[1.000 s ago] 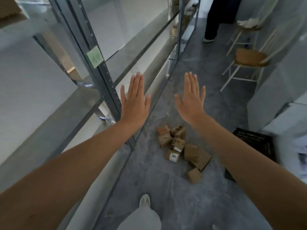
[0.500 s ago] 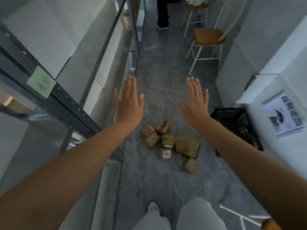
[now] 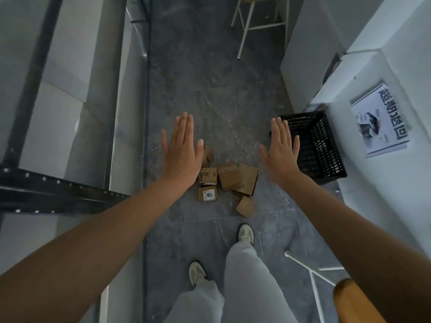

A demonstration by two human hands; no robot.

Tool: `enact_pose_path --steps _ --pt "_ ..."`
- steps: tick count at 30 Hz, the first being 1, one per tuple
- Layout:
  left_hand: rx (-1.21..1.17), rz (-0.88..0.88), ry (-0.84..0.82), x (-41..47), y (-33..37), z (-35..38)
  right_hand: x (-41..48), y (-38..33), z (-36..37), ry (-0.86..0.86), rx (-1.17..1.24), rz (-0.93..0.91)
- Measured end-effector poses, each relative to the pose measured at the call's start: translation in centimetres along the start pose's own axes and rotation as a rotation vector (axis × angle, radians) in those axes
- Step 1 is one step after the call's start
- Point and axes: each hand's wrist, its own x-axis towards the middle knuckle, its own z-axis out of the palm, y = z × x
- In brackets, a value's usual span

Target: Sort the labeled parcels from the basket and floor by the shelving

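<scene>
Several small brown cardboard parcels (image 3: 229, 180) lie in a loose heap on the grey floor ahead of my feet; one at the front (image 3: 207, 194) shows a white label. A black plastic basket (image 3: 313, 145) stands on the floor to the right of the heap, against a white wall. My left hand (image 3: 183, 149) is stretched out flat, palm down, fingers straight, in the air over the left edge of the heap, hiding a parcel or two. My right hand (image 3: 281, 150) is also flat and empty, held between the heap and the basket.
Metal shelving (image 3: 70, 192) with dark uprights and grey shelves runs along the left. A white chair (image 3: 258, 22) stands farther down the aisle, and another chair's wooden seat (image 3: 354, 301) is at my lower right. A printed poster (image 3: 380, 122) hangs on the white wall.
My view has swung down and to the right, from the shelving to the floor. The parcels and basket now lie nearer the centre. Both hands stay flat and empty.
</scene>
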Motion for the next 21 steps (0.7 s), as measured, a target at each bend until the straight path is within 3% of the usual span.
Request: enact_pose_path --steps 7,10,16,21 --pt "-0.047 -0.161 -0.025 4.3 -1.4 8.7 5.8 5.9 4.8 -0.073 -0.043 -0.058" --pt "-0.048 -0.261 -0.061 5.6 -3.5 14.4 8.2 8.6 9.7 -0.178 -0.109 -0.070" --pt "-0.126 -0.371 -0.138 6.3 -10.8 27.4 13.1 11.5 24.6 -0.353 -0.182 -0.103" --pt "-0.212 -0.488 -0.226 7.8 -18.4 39.8 17.7 12.6 40.0 -0.446 -0.099 -0.093"
